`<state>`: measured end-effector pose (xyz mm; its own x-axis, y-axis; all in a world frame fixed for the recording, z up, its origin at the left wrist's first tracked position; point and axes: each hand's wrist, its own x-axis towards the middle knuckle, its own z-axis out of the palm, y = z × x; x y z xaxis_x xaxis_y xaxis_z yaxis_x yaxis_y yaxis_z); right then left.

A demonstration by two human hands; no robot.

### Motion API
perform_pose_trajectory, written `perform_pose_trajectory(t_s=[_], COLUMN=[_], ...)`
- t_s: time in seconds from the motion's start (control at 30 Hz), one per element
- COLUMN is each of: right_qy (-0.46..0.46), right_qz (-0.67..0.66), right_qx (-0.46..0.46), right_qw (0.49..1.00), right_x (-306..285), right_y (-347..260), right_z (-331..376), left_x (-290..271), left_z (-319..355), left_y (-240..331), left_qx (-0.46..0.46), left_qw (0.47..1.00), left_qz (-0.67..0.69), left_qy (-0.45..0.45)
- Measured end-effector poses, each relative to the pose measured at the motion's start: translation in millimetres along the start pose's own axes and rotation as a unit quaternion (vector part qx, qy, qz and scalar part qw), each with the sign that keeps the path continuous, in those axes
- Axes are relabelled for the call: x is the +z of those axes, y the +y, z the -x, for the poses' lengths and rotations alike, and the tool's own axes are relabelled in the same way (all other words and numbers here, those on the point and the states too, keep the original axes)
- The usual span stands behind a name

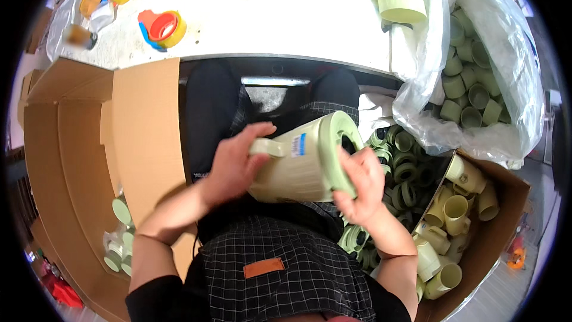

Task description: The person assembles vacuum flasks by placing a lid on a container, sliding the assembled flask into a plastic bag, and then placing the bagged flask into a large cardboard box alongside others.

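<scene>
One pale green jug (292, 173) is held tilted over the person's legs (211, 113), off the near edge of the bench (268, 30); the left hand (233, 158) grips it at the handle (267, 148), the right hand (363, 188) clasps its rim (329, 158). A box (506, 197) off the near right corner holds more jugs (456, 214).

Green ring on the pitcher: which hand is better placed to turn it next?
Probably the right hand: it touches the green ring, while the left hand is at the handle.
</scene>
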<state>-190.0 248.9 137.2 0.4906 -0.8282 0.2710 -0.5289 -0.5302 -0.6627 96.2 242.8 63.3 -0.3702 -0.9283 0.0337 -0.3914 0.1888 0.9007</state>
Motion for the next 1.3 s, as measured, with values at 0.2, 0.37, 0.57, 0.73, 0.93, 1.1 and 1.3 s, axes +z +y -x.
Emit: perform_pose_trajectory(t_s=[0.2,0.37,0.57,0.73,0.93,1.1,1.3], right_qy=[0.023,-0.008,0.012,0.01,0.094,0.244,0.252], right_qz=[-0.034,-0.071,-0.144,-0.117,-0.359,-0.386,-0.429], right_qx=[0.107,0.205,0.154,0.126,0.201,0.289,0.284], right_qw=[0.993,0.976,0.977,0.985,0.907,0.841,0.82], right_x=[-3.1,-4.9,-9.2,-15.3,-20.9,17.4,31.0], right_y=[-1.6,30.7,37.9,38.6,91.1,158.9,166.9], right_z=[-28.3,-37.1,-19.5,-20.4,-7.4,-56.0,-86.9], left_x=[20.8,22.9,-11.0,31.6,32.9,30.3,46.0], left_z=[11.6,7.2,-91.3,-245.2,-271.7,-284.3,-224.5], left_y=[4.7,47.6,75.8,-51.3,-78.9,-58.4,22.3], left_qx=[0.047,0.011,0.289,0.231,-0.013,-0.085,-0.046], left_qw=[0.998,0.997,0.954,0.925,0.98,0.971,0.96], left_qz=[-0.033,-0.068,-0.059,-0.209,-0.158,0.181,0.268], left_qy=[0.013,-0.018,0.046,0.219,0.124,0.133,0.058])
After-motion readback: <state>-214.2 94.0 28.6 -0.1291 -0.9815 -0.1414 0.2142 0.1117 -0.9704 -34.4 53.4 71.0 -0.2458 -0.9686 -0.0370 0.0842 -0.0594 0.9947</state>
